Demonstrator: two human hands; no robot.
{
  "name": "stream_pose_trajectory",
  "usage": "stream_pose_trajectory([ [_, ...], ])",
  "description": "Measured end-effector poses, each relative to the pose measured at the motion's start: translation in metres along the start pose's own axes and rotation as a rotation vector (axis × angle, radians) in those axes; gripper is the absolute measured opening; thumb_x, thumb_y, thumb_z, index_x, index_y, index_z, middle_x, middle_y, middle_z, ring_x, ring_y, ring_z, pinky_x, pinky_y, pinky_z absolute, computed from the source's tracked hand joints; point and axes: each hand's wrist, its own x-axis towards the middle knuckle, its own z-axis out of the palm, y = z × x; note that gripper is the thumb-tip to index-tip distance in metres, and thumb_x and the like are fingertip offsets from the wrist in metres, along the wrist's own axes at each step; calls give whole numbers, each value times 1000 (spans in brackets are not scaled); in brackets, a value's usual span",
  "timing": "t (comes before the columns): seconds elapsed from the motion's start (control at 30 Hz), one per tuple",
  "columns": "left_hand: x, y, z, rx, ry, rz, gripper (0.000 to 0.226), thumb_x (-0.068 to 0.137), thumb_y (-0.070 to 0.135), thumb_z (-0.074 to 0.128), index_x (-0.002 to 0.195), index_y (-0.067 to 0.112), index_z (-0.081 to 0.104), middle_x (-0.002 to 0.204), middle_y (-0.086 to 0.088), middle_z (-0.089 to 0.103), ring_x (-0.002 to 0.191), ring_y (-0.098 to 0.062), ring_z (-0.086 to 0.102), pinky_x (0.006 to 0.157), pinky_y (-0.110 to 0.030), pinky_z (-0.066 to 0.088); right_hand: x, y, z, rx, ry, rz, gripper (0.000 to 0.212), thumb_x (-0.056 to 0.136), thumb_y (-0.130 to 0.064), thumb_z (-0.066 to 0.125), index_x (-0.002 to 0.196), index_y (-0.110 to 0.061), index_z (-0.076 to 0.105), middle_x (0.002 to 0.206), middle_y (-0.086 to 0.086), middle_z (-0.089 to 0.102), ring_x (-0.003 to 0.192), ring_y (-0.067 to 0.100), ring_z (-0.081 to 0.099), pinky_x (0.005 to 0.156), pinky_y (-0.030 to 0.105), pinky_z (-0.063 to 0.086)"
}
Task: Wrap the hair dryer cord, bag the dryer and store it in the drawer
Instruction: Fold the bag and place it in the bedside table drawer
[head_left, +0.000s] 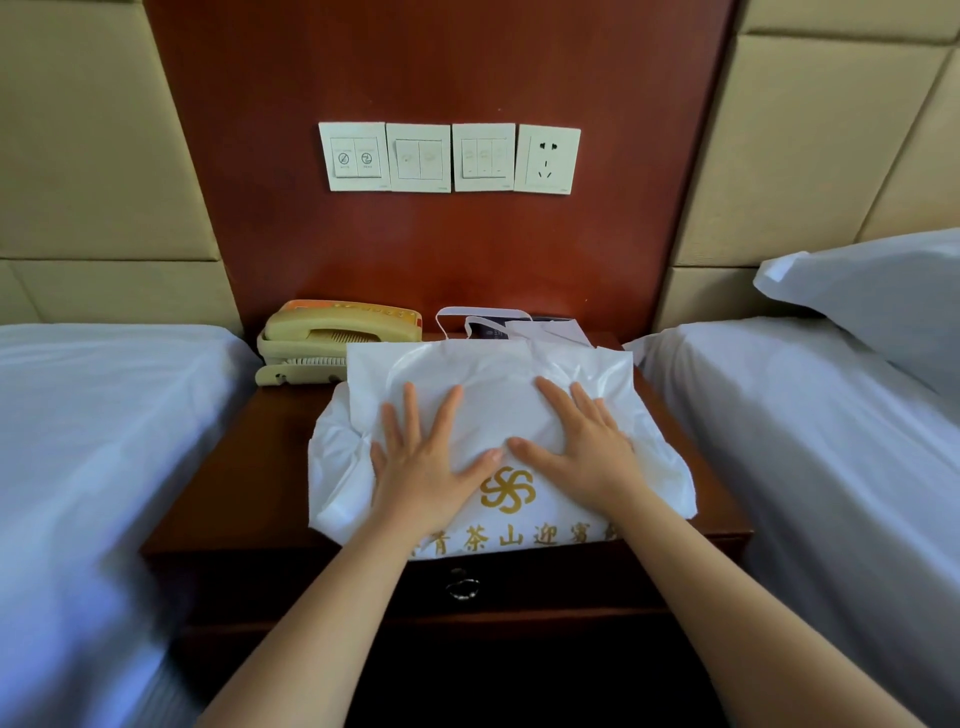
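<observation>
A white bag (498, 395) with a gold emblem and gold lettering lies folded over on the dark wooden nightstand (249, 467). It bulges in the middle; the hair dryer and its cord are hidden. My left hand (421, 457) and my right hand (576, 441) rest flat on top of the bag, fingers spread, thumbs nearly meeting above the emblem. Below the front edge of the nightstand is the drawer (545, 582), closed, with a metal ring pull (461, 586).
A beige telephone (317, 338) stands at the back left of the nightstand. More white bag handles (483, 319) lie behind the bag. Beds with white sheets flank the nightstand, left (88, 467) and right (831, 441). Switches and a wall socket (546, 158) sit on the wooden panel above.
</observation>
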Motion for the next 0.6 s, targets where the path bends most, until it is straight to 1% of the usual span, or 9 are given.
stream_pose_trajectory([
  [0.1,-1,-1,-1,49,-36,-4,86,78,79,25,144,46,-19,155,-8,-31,143,-32,-26,116,-54,-3,1,-2,-3,-26,-12,1,80,75,-72,48,142,-50,10,159,1,11,146,30,11,113,55,21],
  [0.2,-1,0,-1,86,-59,-14,87,78,79,22,144,44,-23,154,-11,-32,142,-32,-27,116,-54,-4,1,-3,-3,-24,-36,0,82,76,-71,49,143,-48,8,159,2,9,146,30,9,114,54,21],
  [0.33,4,0,-2,107,-124,-25,91,76,81,19,143,39,-28,152,-11,-36,141,-33,-30,115,-55,-7,4,-1,-5,50,-74,7,88,76,-68,53,146,-45,5,160,2,5,147,28,6,116,52,19],
  [0.47,10,1,-6,94,-224,-42,94,76,82,19,141,38,-32,148,-11,-42,138,-32,-35,115,-55,-9,8,3,-3,136,-95,-2,91,73,-70,54,145,-43,5,159,3,12,147,23,9,115,51,21],
  [0.6,10,3,-17,91,-308,-58,89,82,76,22,141,37,-31,147,-9,-43,138,-30,-35,115,-52,-10,4,0,-5,116,-117,31,94,75,-69,53,147,-40,0,160,4,8,147,25,11,115,52,22],
])
